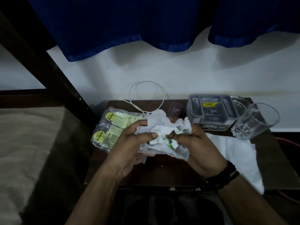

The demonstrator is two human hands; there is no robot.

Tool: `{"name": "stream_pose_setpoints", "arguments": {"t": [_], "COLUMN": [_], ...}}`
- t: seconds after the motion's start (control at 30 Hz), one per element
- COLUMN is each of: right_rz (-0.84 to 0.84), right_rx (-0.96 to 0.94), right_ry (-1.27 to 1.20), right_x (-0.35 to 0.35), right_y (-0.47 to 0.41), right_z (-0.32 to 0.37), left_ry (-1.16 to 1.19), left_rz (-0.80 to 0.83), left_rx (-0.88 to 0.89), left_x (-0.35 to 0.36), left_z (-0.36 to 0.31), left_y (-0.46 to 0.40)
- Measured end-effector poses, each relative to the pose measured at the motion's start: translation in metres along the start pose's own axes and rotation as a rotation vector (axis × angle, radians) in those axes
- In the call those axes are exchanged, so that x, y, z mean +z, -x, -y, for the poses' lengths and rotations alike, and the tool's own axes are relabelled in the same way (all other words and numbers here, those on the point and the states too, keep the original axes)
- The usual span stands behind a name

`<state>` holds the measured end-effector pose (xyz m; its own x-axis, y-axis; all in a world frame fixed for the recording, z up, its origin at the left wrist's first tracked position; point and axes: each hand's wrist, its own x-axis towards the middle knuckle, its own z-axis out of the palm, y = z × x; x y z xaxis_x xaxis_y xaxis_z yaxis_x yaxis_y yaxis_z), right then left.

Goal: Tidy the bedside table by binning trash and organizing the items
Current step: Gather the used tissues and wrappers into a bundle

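Observation:
Both hands hold a crumpled white paper [164, 135] with green specks just above the dark bedside table [162, 172]. My left hand [129, 143] grips its left side, thumb on top. My right hand [199, 148], with a black wristband, pinches its right side. Under the left hand lies a clear plastic wrapper [112, 127] with yellow "Premia" labels. A flat white sheet [240, 155] lies on the table's right part.
A grey plastic box [211, 109] with a yellow sticker stands at the back right, a clear glass [254, 120] beside it. A white cable [146, 98] loops at the back by a small maroon item [175, 110]. The bed [21, 143] is left; blue curtains [129, 26] hang above.

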<state>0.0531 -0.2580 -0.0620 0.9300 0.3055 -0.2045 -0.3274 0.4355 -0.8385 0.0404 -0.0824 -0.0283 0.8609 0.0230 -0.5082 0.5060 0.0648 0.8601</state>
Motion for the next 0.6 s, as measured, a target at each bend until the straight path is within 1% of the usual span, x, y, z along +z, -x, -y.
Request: {"name": "stream_pose_setpoints", "arguments": {"t": [0.07, 0.13, 0.17, 0.23, 0.27, 0.33, 0.43, 0.5, 0.53, 0.57, 0.6], "right_rz": [-0.007, 0.022, 0.060, 0.195, 0.260, 0.327, 0.284, 0.264, 0.247, 0.190, 0.093], "right_rx": [0.011, 0.049, 0.099, 0.190, 0.201, 0.166, 0.046, -0.096, -0.155, -0.188, -0.207], "right_ry": [-0.008, -0.040, -0.079, -0.152, -0.176, -0.131, 0.049, 0.155, 0.191, 0.201, 0.188], "right_x": [0.003, 0.004, 0.003, -0.001, -0.002, -0.003, 0.003, 0.007, 0.008, 0.010, 0.010], "right_y": [0.001, 0.003, 0.003, 0.004, 0.004, 0.004, 0.006, 0.007, 0.006, 0.005, 0.004], "right_z": [-0.001, 0.002, 0.004, 0.007, 0.007, 0.006, 0.000, -0.005, -0.007, -0.008, -0.008], "left_ry": [0.054, 0.110, 0.147, 0.257, 0.326, 0.458, 0.564, 0.546, 0.491, 0.397, 0.287], "left_rz": [-0.002, -0.009, -0.024, -0.062, -0.074, -0.103, -0.138, -0.119, -0.096, -0.072, -0.056], "left_rx": [-0.023, -0.039, -0.055, -0.112, -0.147, -0.201, -0.261, -0.265, -0.242, -0.190, -0.116], "left_x": [0.004, 0.005, 0.004, 0.001, 0.000, 0.001, 0.005, 0.011, 0.015, 0.019, 0.023], "left_z": [0.000, -0.001, -0.001, 0.000, 0.001, 0.003, 0.007, 0.008, 0.009, 0.010, 0.011], "left_y": [0.002, 0.002, 0.001, -0.002, -0.004, -0.004, -0.007, -0.007, -0.005, -0.004, -0.002]}}
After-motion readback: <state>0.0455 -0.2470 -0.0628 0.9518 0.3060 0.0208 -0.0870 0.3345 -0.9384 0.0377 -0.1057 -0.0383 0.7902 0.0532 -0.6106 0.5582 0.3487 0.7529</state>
